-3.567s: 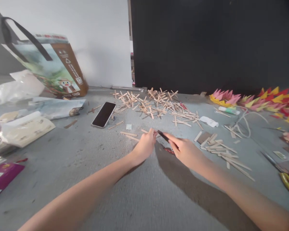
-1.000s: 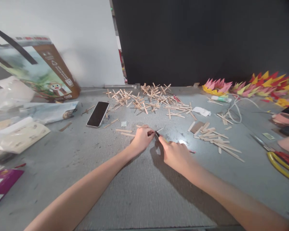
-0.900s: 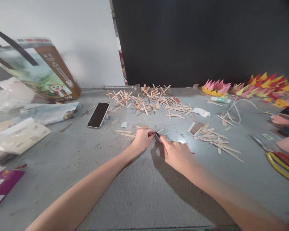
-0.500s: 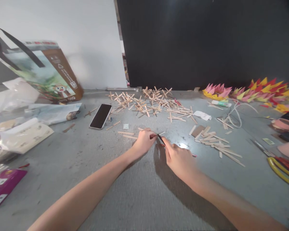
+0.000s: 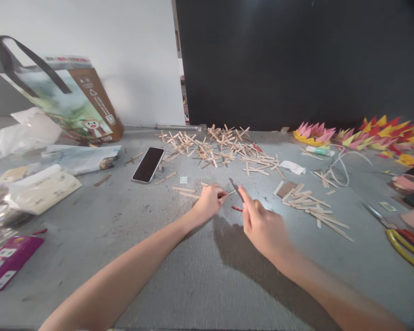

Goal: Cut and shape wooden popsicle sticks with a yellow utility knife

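"Where's the stick [image 5: 231, 193]?"
"The left hand [image 5: 210, 201] pinches it, fingertips together, its free end jutting out."
"And the right hand [image 5: 266, 228]?"
"Curled around a slim dark tool [image 5: 235, 187], just beside that end."

One head-worn camera gives the view, looking forward and down over the grey tabletop [image 5: 179, 285] from the person's side of the smartphone [image 5: 148, 164], somewhat to its right. It sits near enough that both forearms [image 5: 134, 262] enter from the lower edge, cut off there, reaching to the left hand [image 5: 210, 201] and right hand [image 5: 267, 227], right of the phone. Its wide field takes in the printed tote bag [image 5: 65, 105] left of the phone, scissors [image 5: 388, 224] far right of it, and white and black panels [image 5: 296, 64] behind it.
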A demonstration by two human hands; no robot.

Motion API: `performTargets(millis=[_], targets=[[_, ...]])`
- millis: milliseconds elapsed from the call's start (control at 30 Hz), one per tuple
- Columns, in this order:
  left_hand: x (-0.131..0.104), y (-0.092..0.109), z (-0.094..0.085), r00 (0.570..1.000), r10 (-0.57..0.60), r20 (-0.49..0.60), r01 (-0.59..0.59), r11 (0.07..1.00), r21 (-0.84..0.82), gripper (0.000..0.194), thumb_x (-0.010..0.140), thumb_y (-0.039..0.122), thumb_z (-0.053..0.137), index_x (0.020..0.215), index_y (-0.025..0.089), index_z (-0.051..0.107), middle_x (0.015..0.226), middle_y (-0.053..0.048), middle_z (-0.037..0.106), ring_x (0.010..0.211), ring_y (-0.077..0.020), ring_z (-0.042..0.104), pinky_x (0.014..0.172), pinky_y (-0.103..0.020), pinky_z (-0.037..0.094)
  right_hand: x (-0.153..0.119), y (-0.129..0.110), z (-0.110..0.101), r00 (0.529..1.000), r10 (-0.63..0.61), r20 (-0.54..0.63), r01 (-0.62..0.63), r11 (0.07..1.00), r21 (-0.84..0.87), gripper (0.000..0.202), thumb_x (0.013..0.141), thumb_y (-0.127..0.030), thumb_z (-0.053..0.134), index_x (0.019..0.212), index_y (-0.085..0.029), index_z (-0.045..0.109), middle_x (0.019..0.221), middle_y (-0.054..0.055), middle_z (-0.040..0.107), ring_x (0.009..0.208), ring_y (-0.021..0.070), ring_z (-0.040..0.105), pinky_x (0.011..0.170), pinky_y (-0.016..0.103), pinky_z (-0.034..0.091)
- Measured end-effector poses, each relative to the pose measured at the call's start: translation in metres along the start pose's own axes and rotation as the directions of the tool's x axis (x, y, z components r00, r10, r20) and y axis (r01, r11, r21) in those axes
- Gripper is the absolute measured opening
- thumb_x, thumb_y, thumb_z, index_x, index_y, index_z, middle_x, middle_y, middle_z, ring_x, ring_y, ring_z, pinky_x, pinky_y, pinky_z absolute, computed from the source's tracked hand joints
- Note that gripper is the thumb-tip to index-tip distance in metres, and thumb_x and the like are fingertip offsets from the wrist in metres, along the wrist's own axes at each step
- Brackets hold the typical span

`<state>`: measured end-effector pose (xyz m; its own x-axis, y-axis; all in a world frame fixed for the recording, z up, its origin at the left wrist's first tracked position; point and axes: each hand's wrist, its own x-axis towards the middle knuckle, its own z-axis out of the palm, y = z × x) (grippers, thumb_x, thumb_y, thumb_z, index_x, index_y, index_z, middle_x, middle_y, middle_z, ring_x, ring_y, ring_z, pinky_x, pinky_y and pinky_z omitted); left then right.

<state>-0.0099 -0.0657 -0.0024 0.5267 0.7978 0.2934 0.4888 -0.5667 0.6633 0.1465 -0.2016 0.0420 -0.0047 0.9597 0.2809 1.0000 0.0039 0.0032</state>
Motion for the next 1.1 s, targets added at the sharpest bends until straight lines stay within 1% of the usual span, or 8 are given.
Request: performTargets(millis=[200,333,500,633,767,867,967,1100], targets=[[-0.005,0.001,0.000,0.996,-0.005,-0.093,0.004,1.000,-0.006,0.012,0.090,0.014,0.069,0.085,0.016,0.079,0.081,-0.004,0.070,0.072,-0.0142,0.061,0.070,-0.026,0.047,0.009,0.013,-0.007,0.979,0.151,-0.134,-0.091,0.924,0.373,0.054,0.109,-0.039,0.029,0.155,-0.020,0.047,0.112,0.016,0.075,0.081,0.0247,0.072,0.067,0.031,0.050],[-0.014,0.005,-0.004,0.904,0.253,-0.345,-0.223,0.967,0.125,0.019,0.100,0.021,0.058,0.094,0.018,0.076,0.084,-0.006,0.064,0.086,-0.0188,0.059,0.080,-0.032,0.050,0.022,0.028,0.007,0.963,0.268,-0.007,-0.167,0.622,0.765,0.047,0.102,-0.054,0.048,0.124,-0.017,0.065,0.076,0.003,0.066,0.064,0.0184,0.059,0.059,0.027,0.043],[-0.026,0.014,-0.011,0.776,0.604,-0.184,-0.534,0.783,0.319,0.023,0.104,0.016,0.050,0.116,0.016,0.070,0.084,-0.007,0.063,0.083,-0.0203,0.056,0.077,-0.036,0.050,0.030,0.031,0.017,0.913,0.371,0.171,-0.242,0.154,0.958,0.042,0.085,-0.059,0.073,0.098,-0.020,0.064,0.061,-0.008,0.044,0.052,0.0111,0.040,0.049,0.023,0.032],[-0.031,0.021,-0.016,0.754,0.654,-0.069,-0.594,0.722,0.354,0.025,0.105,0.014,0.047,0.121,0.018,0.066,0.085,-0.006,0.064,0.088,-0.0212,0.060,0.078,-0.036,0.050,0.030,0.026,0.021,0.901,0.358,0.244,-0.274,0.035,0.961,0.040,0.083,-0.057,0.076,0.086,-0.020,0.059,0.058,-0.009,0.042,0.050,0.0100,0.037,0.047,0.022,0.030],[-0.031,0.019,-0.012,0.739,0.667,-0.092,-0.590,0.707,0.391,0.024,0.104,0.015,0.048,0.120,0.017,0.066,0.086,-0.006,0.063,0.087,-0.0207,0.058,0.078,-0.036,0.050,0.030,0.024,0.026,0.898,0.354,0.262,-0.235,-0.119,0.965,0.042,0.080,-0.050,0.082,0.075,-0.021,0.053,0.056,-0.009,0.042,0.050,0.0089,0.037,0.049,0.022,0.031],[-0.028,0.016,-0.007,0.761,0.624,-0.178,-0.540,0.761,0.360,0.019,0.103,0.016,0.051,0.111,0.017,0.068,0.084,-0.006,0.061,0.083,-0.0196,0.056,0.076,-0.034,0.050,0.030,0.023,0.029,0.904,0.342,0.258,-0.208,-0.176,0.962,0.041,0.082,-0.046,0.083,0.074,-0.020,0.052,0.053,-0.010,0.039,0.050,0.0084,0.036,0.050,0.022,0.031],[-0.025,0.018,-0.005,0.825,0.523,-0.213,-0.488,0.850,0.199,0.014,0.104,0.022,0.054,0.107,0.018,0.067,0.093,-0.008,0.062,0.091,-0.0195,0.059,0.083,-0.034,0.052,0.030,0.024,0.031,0.905,0.343,0.253,-0.213,-0.150,0.965,0.040,0.084,-0.046,0.081,0.074,-0.020,0.053,0.050,-0.010,0.039,0.049,0.0085,0.035,0.050,0.023,0.030],[-0.022,0.023,-0.009,0.946,0.322,-0.045,-0.325,0.937,-0.131,0.017,0.106,0.029,0.050,0.111,0.018,0.061,0.103,-0.008,0.066,0.094,-0.0166,0.064,0.083,-0.029,0.052,0.030,0.023,0.030,0.908,0.324,0.267,-0.250,-0.092,0.964,0.042,0.084,-0.049,0.080,0.071,-0.021,0.052,0.050,-0.009,0.040,0.048,0.0086,0.034,0.048,0.023,0.031]])
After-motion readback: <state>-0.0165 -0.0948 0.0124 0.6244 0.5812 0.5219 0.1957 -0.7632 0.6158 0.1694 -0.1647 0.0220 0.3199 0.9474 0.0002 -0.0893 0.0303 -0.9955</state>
